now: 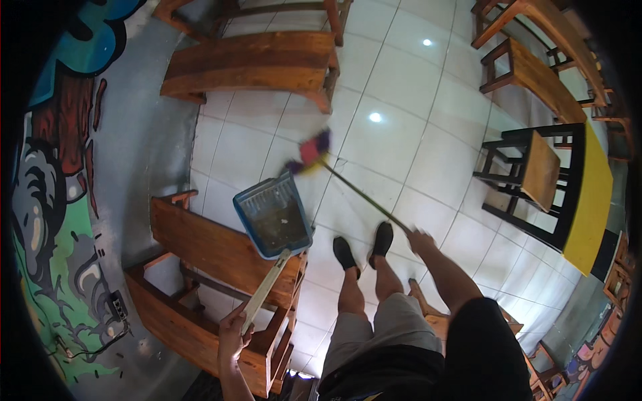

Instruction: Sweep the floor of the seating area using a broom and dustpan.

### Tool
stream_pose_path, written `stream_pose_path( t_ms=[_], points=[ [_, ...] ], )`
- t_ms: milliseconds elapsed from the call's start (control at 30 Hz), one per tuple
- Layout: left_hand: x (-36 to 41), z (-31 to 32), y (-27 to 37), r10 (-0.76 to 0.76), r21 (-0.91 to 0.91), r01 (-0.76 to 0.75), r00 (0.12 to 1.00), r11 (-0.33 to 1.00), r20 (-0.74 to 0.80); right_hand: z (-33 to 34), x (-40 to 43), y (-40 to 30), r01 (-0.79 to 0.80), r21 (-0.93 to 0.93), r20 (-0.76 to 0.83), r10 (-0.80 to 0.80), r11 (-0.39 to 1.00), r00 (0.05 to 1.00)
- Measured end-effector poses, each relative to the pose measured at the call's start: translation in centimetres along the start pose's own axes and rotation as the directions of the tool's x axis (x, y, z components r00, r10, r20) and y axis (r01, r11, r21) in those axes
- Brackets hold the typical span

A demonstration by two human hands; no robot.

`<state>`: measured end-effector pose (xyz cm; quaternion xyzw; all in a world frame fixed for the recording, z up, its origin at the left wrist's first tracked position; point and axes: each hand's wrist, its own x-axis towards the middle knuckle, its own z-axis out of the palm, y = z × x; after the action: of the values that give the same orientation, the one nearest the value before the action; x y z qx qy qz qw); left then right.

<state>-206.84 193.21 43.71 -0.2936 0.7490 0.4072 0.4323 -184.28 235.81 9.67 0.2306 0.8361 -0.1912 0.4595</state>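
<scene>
My left hand (234,331) grips the pale handle of a blue dustpan (273,218), holding it out at the left over the edge of a wooden bench. Grey dirt and a few small light scraps lie in the pan. In my right hand (421,241) is the thin stick of a broom (363,195). Its head (312,150), blurred, with pink, purple and yellow parts, is by the far lip of the dustpan; whether they touch I cannot tell.
A wooden bench (220,233) and a wooden table (185,331) stand at the left, with another bench (246,65) ahead. On the right are a yellow-topped table (592,200) and a stool (540,170). A painted wall (135,125) bounds the left side; white tiles (401,80) cover the floor.
</scene>
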Motion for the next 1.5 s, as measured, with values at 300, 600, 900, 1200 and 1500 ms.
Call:
stream_pose_path(
  t_ms=[300, 600, 900, 1200, 1500],
  points=[
    [4.5, 4.4, 3.7, 0.045, 0.162, -0.072, 0.985, 0.984, 0.167, 12.0, -25.6, 14.3, -0.485, 0.414, 0.112, 0.485, 0.771, 0.867],
    [3.3, 9.1, 7.5, 0.030, 0.480, -0.115, 0.983, 0.869, 0.181, 3.4, 2.1, 11.9, -0.287, 0.520, -0.242, 0.461, 0.805, 0.854],
    [4.9, 5.7, 8.7, 0.082, 0.663, -0.249, 0.959, 0.706, 0.273, 24.6, -13.3, -1.4, -0.379, 0.479, 0.172, 0.339, 0.792, 0.925],
    [10.6, 2.5, 7.8, 0.111, 0.646, -0.462, 0.855, 0.607, 0.507, 34.8, -39.6, -16.7, -0.512, 0.838, 0.292, 0.637, 0.189, 0.713],
    [6.8, 12.0, 7.8, -0.005, 0.740, -0.495, 0.830, 0.456, 0.558, 31.1, -33.9, -14.2, -0.236, 0.921, 0.388, 0.775, -0.310, 0.498]
  ],
)
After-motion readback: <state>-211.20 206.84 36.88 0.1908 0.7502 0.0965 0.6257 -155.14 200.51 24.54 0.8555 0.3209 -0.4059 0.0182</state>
